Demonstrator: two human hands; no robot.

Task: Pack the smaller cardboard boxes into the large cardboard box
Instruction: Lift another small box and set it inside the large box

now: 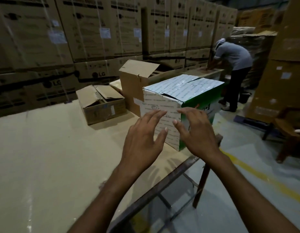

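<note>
Just beyond left hand point(142, 137) and right hand point(198, 132) (spread) sits the printed box point(184, 91).

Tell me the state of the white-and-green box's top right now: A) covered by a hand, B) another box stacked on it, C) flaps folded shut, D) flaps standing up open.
C: the flaps of the white-and-green box lie folded flat across its top, nothing on it; the left hand and right hand are spread open lower down, before its near corner.
</note>
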